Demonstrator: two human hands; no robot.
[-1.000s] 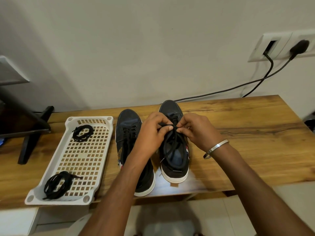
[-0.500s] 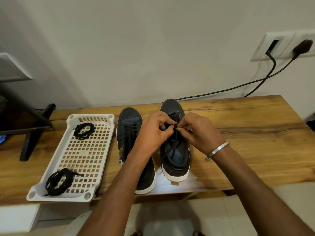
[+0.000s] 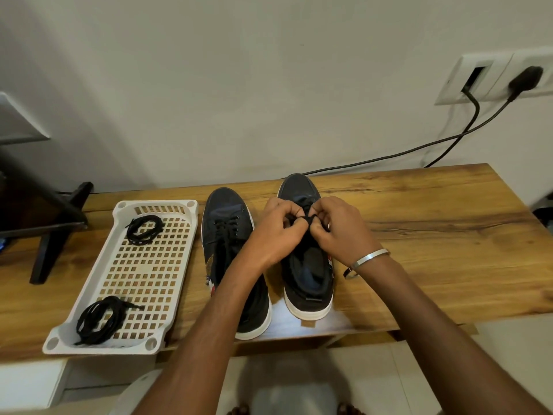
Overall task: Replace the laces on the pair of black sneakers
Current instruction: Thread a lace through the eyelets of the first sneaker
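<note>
Two black sneakers stand side by side on a wooden table (image 3: 434,235). Both hands, left hand (image 3: 273,235) and right hand (image 3: 341,232), pinch the black lace (image 3: 306,219) over the right sneaker (image 3: 308,265). Left of the left sneaker (image 3: 227,235), a white perforated tray (image 3: 143,265) holds two coiled black lace bundles, one at its far end (image 3: 144,230) and one at its near end (image 3: 101,319).

Both hands (image 3: 276,229) have bunched the lace (image 3: 305,219) tighter between their fingertips.

Wood-grain brown desk (image 3: 419,235), set against a pale wall. Directly on it, at left: a white perforated plastic tray (image 3: 149,211), lying flat. Just right of the tray: two black white-soled sneakers (image 3: 223,217) side by side, toes toward the wall, heels at the near edge. At far left, on the desktop: a black angled stand foot (image 3: 54,238).
</note>
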